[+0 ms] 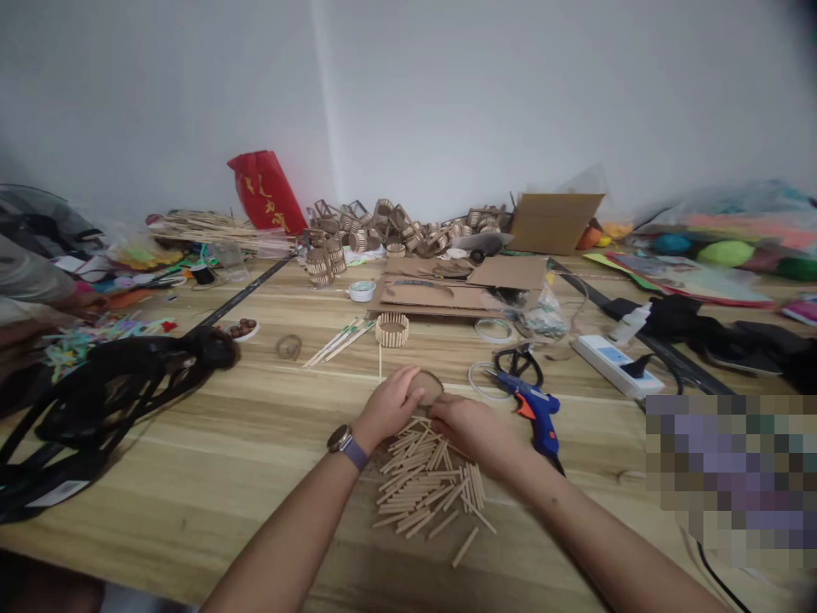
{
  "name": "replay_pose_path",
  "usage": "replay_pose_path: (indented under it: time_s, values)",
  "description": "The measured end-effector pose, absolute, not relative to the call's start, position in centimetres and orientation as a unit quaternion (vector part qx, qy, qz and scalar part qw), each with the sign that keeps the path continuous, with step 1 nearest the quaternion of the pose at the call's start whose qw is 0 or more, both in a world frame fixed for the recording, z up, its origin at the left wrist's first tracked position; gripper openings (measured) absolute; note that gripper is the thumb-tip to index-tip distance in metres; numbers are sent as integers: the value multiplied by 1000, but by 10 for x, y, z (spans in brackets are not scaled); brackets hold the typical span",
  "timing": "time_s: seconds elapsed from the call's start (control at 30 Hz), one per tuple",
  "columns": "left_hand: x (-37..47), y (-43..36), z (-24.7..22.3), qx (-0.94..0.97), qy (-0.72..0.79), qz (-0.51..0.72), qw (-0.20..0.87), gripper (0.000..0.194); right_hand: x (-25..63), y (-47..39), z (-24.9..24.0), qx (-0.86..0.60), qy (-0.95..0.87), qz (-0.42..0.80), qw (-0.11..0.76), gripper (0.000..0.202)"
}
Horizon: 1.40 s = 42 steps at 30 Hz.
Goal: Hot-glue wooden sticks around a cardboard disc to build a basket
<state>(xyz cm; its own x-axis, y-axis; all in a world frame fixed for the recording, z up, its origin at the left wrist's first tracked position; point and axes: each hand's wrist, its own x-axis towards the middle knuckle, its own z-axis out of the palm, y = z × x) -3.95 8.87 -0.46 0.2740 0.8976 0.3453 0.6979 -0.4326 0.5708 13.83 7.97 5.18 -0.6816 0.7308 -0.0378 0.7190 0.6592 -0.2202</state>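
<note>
Both hands meet at a round brown disc (426, 387) over the wooden table. My left hand (392, 404), with a watch on its wrist, grips the disc's left side. At the disc's lower right edge, the fingers of my right hand (463, 423) are pressed together; what they hold, if anything, is hidden. Many short wooden sticks (421, 485) lie in a loose pile just below the hands. Beyond them stands a small ring of upright sticks (391, 330). A blue glue gun (539, 413) rests to the right of my right hand.
A white power strip (616, 366) and a glue bottle (631, 323) are at right. Flat cardboard (434, 298) lies ahead, with stick-built pieces (383, 230) heaped behind. A black bag-like object (128, 400) fills the left side. Another person's arm shows at far left.
</note>
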Motion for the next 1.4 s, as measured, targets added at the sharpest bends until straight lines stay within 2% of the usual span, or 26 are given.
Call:
replay_pose_path:
  time_s: [0.23, 0.5, 0.57, 0.8, 0.9, 1.07, 1.17, 1.27, 1.4]
  values:
    - [-39, 88, -5, 807, 489, 296, 147, 39, 142, 79, 48, -416, -896, 132, 80, 18]
    - [-43, 90, -8, 824, 469, 291, 132, 57, 167, 100, 52, -455, -817, 274, 223, 7]
    - [-42, 90, -5, 815, 471, 313, 124, 53, 169, 104, 48, -446, -798, 324, 245, 8]
    - [-31, 76, 19, 773, 455, 420, 140, 22, 157, 96, 52, -433, -720, 421, 341, 26]
    - [-25, 68, 28, 746, 459, 440, 196, 23, 155, 93, 54, -425, -681, 467, 371, 28]
    - [-21, 63, 32, 667, 486, 495, 273, 19, 156, 91, 50, -406, -705, 480, 328, 25]
    - [-18, 62, 32, 640, 456, 518, 339, 19, 153, 86, 49, -394, -737, 470, 285, 33]
    - [-14, 60, 33, 650, 419, 522, 361, 16, 150, 82, 53, -394, -791, 398, 247, 39]
    - [-16, 64, 29, 645, 469, 515, 315, 16, 168, 87, 63, -482, -821, 233, 198, 26]
